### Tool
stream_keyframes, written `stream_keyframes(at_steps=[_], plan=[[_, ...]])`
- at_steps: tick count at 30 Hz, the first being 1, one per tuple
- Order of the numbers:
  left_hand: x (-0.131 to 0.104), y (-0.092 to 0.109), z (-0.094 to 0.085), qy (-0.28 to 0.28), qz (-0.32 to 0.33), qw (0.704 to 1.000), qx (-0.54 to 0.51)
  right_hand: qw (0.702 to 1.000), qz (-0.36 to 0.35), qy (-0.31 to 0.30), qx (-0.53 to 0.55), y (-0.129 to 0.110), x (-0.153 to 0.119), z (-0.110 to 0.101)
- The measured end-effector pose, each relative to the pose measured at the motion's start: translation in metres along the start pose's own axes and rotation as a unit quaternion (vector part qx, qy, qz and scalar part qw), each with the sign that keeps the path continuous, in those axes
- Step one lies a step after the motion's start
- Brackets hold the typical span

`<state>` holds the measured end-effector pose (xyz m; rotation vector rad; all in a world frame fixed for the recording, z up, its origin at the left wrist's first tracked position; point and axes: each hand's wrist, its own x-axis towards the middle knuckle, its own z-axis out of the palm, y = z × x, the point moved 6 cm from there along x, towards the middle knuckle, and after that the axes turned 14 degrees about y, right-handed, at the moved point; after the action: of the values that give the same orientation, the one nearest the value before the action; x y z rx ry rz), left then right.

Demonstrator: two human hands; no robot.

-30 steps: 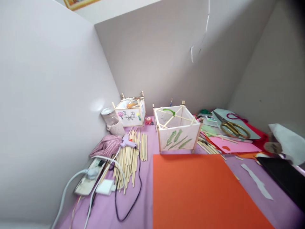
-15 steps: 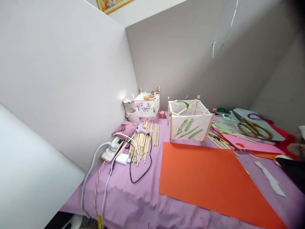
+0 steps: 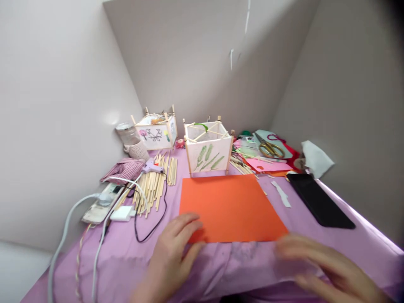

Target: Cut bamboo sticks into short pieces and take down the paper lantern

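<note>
An orange sheet of paper lies flat on the purple tablecloth. My left hand rests at its near left corner, thumb apart from the fingers, with the fingertips over the paper's edge. Close to the near right corner is my right hand, its thumb and fingers spread; it is smeared by motion, and I cannot tell whether it touches the sheet. Just behind the paper stands a lantern-like box of white panels and wooden sticks, with green leaf drawings on its front.
At left lie wooden sticks, a purple glue gun, a power strip and cables. A second decorated box and a jar stand behind. At right are scissors, pink paper and a black tray-like slab.
Both hands have come into view at the near corners of the orange sheet. The view has swung to the right, and the sheet's near edge now lies straighter across the table.
</note>
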<state>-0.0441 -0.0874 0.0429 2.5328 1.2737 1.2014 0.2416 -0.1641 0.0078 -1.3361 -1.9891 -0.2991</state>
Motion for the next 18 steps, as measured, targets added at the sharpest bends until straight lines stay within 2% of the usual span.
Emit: stream_keyframes(at_steps=[4, 7, 10, 18], plan=[[-0.006, -0.007, 0.045, -0.097, 0.096, 0.987, 0.090, 0.996, 0.000, -0.077, -0.039, 0.013, 0.025, 0.037], [-0.016, -0.018, 0.059, -0.118, 0.106, 0.980, 0.118, 0.990, 0.003, -0.137, -0.029, 0.017, 0.019, 0.062], [-0.020, -0.022, 0.061, -0.134, 0.075, 0.981, 0.121, 0.991, 0.007, -0.130, -0.028, 0.020, 0.009, 0.068], [-0.014, -0.014, 0.046, -0.150, -0.018, 0.987, 0.053, 0.998, -0.031, -0.029, -0.051, 0.038, -0.005, 0.074]])
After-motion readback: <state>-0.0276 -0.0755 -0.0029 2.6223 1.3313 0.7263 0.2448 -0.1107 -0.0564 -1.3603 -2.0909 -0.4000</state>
